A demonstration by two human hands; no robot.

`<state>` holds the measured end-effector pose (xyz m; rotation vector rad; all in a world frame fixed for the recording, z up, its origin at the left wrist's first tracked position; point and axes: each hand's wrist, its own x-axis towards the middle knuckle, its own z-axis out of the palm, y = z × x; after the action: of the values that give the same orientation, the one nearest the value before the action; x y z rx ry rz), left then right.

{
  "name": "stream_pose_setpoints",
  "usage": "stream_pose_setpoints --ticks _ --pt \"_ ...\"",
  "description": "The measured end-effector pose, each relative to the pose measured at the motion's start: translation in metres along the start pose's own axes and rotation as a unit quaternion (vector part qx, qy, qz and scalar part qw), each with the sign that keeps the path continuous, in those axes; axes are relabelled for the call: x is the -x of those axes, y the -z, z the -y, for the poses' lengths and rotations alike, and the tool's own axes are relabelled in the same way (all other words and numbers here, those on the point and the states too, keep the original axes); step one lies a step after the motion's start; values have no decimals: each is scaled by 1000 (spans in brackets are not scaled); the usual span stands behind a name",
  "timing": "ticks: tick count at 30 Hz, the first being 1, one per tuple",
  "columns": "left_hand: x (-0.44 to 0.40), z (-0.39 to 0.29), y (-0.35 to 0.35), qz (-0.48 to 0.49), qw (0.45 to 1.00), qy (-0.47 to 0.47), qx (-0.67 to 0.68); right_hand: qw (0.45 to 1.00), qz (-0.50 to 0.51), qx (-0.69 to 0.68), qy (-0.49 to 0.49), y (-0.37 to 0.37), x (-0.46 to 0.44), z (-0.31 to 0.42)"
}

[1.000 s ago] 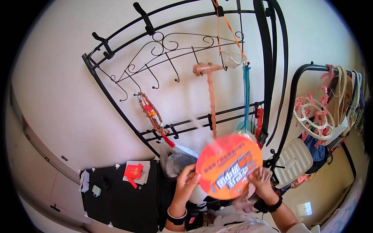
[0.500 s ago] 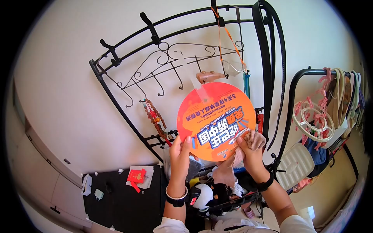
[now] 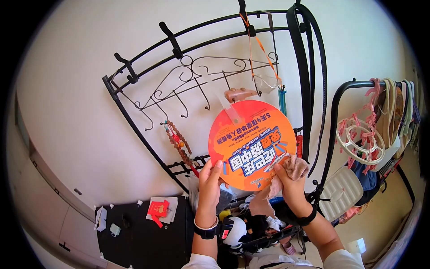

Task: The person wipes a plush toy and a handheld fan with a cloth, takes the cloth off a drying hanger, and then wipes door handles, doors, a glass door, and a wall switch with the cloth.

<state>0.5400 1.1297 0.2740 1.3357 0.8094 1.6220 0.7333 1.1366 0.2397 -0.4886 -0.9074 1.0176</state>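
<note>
A round orange and red fan (image 3: 253, 143) with printed characters is held up before the rack, its clear strip handle (image 3: 217, 92) pointing up and to the left. My left hand (image 3: 209, 181) pinches the fan's lower left edge, thumb in front. At the lower right edge, my right hand (image 3: 290, 181) grips the fan, together with a crumpled beige-pink cloth (image 3: 295, 168) that hangs down below the fan. Behind the fan's upper edge shows part of a pinkish massage hammer (image 3: 240, 94) on the rack.
A black metal rack (image 3: 134, 130) with hooks carries a bead string (image 3: 178, 143) and an orange-strapped clear item (image 3: 268, 84). Red packets (image 3: 158, 208) lie on a black surface (image 3: 148, 242) at lower left. Pink hangers (image 3: 360, 141) hang at right, above a beige slatted panel (image 3: 342, 193).
Since a second ago, the fan has risen and turned, so its handle now points up and left. Both hands have moved up with it. Over the last half second they have barely shifted.
</note>
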Motion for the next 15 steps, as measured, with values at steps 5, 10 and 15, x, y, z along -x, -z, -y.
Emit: stream_pose_setpoints --ticks 5,10,15 --pt "-11 -1 -2 20 998 33 41 990 -4 126 55 -5 13 17" --pt "-12 16 -5 10 996 41 81 985 -5 151 83 -6 18 20" --pt "-8 27 8 -17 999 22 -29 995 -35 90 -37 11 5 -16"
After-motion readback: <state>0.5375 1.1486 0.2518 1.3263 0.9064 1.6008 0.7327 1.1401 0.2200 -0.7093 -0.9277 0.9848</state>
